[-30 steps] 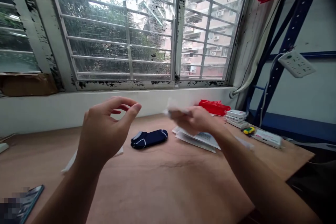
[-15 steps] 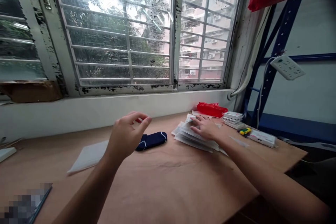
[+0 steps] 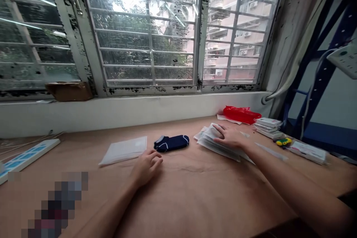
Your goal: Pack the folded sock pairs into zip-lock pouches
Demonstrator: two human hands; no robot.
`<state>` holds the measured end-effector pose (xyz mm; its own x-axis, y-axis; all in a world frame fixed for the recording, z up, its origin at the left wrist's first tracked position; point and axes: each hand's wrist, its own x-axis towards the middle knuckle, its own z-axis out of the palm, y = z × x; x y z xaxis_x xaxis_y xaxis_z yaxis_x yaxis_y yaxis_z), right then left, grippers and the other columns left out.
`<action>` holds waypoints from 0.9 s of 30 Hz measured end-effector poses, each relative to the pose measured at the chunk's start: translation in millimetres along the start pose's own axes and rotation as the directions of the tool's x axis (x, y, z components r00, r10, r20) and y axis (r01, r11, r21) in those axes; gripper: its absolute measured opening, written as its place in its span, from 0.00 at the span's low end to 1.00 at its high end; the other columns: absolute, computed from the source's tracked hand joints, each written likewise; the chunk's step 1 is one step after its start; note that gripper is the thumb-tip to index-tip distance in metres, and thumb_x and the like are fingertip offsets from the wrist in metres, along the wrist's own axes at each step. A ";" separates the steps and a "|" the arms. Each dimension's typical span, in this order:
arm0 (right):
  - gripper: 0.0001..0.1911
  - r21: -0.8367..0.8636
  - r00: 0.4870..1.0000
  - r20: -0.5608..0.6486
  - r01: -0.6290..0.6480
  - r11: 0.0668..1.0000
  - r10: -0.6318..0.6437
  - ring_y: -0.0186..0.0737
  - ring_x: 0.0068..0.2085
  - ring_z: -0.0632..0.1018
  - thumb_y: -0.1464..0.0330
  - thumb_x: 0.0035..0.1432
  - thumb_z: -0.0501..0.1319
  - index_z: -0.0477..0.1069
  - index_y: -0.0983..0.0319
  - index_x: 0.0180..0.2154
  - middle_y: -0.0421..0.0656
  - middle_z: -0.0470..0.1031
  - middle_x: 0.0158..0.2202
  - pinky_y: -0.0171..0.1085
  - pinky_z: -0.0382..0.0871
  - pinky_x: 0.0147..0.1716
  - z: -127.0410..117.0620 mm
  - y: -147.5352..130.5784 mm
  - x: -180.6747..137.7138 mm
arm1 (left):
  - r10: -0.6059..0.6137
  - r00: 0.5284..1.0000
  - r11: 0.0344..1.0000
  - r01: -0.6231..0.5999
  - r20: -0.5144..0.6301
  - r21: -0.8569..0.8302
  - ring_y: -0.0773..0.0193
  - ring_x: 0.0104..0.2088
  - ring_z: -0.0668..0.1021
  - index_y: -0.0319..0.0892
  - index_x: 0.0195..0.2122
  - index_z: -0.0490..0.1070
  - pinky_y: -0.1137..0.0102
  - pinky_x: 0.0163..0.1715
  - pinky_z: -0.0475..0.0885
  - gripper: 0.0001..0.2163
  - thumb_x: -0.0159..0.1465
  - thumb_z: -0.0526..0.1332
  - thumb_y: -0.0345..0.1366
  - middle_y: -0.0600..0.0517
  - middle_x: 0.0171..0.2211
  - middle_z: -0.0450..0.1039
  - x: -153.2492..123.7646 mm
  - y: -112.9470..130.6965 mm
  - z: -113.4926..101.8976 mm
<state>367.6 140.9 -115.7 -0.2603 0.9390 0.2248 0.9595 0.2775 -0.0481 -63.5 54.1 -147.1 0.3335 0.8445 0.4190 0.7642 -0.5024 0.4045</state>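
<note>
The stack of clear plastic packets (image 3: 214, 143) lies on the tabletop (image 3: 195, 197), right of centre, and my right hand (image 3: 230, 137) sits on top of it, the fingers (image 3: 219, 129) spread and pressed flat, pinching nothing. My left hand (image 3: 146, 167) has come down to the tabletop, its fingers curled loosely around nothing, just beside the navy ankle sock (image 3: 171, 143) without touching it. Left of the sock lies a flat white packet (image 3: 124, 150). Farther right, past the stack, are a red plastic bag (image 3: 242, 114) and a pile of small white boxes (image 3: 267, 126). A power strip (image 3: 28, 154) lies at the far left.
</note>
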 end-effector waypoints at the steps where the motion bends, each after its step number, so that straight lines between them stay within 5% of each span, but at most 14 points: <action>1: 0.48 0.010 1.000 -0.005 0.018 1.000 -0.018 0.58 0.60 0.67 0.41 0.52 0.56 0.45 0.52 0.69 0.49 0.56 0.67 0.50 0.61 0.56 -1.3 0.5 0.0 | -0.006 1.000 1.000 0.006 0.000 0.003 0.53 0.47 0.74 0.44 0.38 0.75 0.59 0.50 0.67 0.13 0.66 0.53 0.42 0.46 0.44 0.73 -0.8 -0.4 0.8; 6: 0.50 0.052 0.990 -0.110 0.095 0.994 -0.089 0.56 0.58 0.69 0.50 0.43 0.67 0.55 0.55 0.66 0.51 0.63 0.62 0.46 0.63 0.55 -15.8 5.1 -2.5 | -0.028 1.000 0.999 0.027 0.010 0.016 0.52 0.48 0.74 0.44 0.40 0.75 0.58 0.51 0.66 0.11 0.64 0.56 0.41 0.46 0.45 0.73 -5.5 -1.5 3.1; 13: 0.46 0.121 0.969 -0.242 -0.026 0.992 0.055 0.54 0.57 0.70 0.49 0.47 0.64 0.57 0.57 0.64 0.51 0.61 0.62 0.45 0.65 0.55 -33.0 22.6 0.9 | -0.033 0.999 0.999 0.034 0.019 -0.017 0.53 0.49 0.73 0.44 0.39 0.75 0.59 0.51 0.66 0.13 0.65 0.54 0.44 0.46 0.46 0.72 -5.8 -7.2 2.6; 17: 0.49 -0.001 0.992 -0.119 -0.040 0.999 0.040 0.60 0.60 0.65 0.43 0.43 0.65 0.59 0.56 0.63 0.52 0.60 0.64 0.51 0.61 0.56 -26.5 13.6 3.0 | -0.039 0.998 0.999 0.041 0.041 -0.028 0.53 0.48 0.73 0.45 0.37 0.76 0.59 0.51 0.66 0.14 0.66 0.53 0.44 0.47 0.44 0.72 -3.5 -4.2 0.9; 20: 0.48 -0.045 0.980 -0.200 -0.033 0.998 0.023 0.61 0.61 0.63 0.42 0.46 0.63 0.60 0.59 0.63 0.54 0.60 0.63 0.54 0.58 0.58 -24.5 -9.3 4.3 | -0.041 0.999 0.999 0.043 0.033 -0.032 0.53 0.48 0.73 0.45 0.37 0.76 0.59 0.51 0.66 0.14 0.66 0.53 0.44 0.47 0.44 0.72 -4.3 -3.0 -0.6; 23: 0.35 -0.061 0.925 -0.371 0.065 0.996 -0.083 0.56 0.59 0.65 0.49 0.54 0.61 0.66 0.61 0.57 0.54 0.66 0.59 0.51 0.58 0.58 -21.1 -49.0 6.5 | -0.044 0.998 0.999 0.045 0.034 -0.022 0.53 0.48 0.73 0.44 0.37 0.76 0.59 0.51 0.66 0.13 0.65 0.54 0.44 0.47 0.44 0.72 -5.9 -3.4 -1.7; 27: 0.21 -0.092 0.893 -0.356 0.260 0.961 -0.276 0.51 0.53 0.69 0.58 0.57 0.61 0.71 0.61 0.50 0.51 0.71 0.52 0.47 0.61 0.54 -0.7 -118.5 11.9 | -0.053 0.998 0.999 0.053 0.047 -0.008 0.52 0.47 0.73 0.44 0.37 0.76 0.59 0.50 0.67 0.11 0.64 0.56 0.42 0.46 0.44 0.73 -7.5 -4.4 -3.1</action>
<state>250.9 119.1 -106.7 -0.4587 0.6897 0.5603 0.8645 0.4923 0.1017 -71.2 49.4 -149.5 0.3183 0.8776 0.3585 0.7765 -0.4584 0.4324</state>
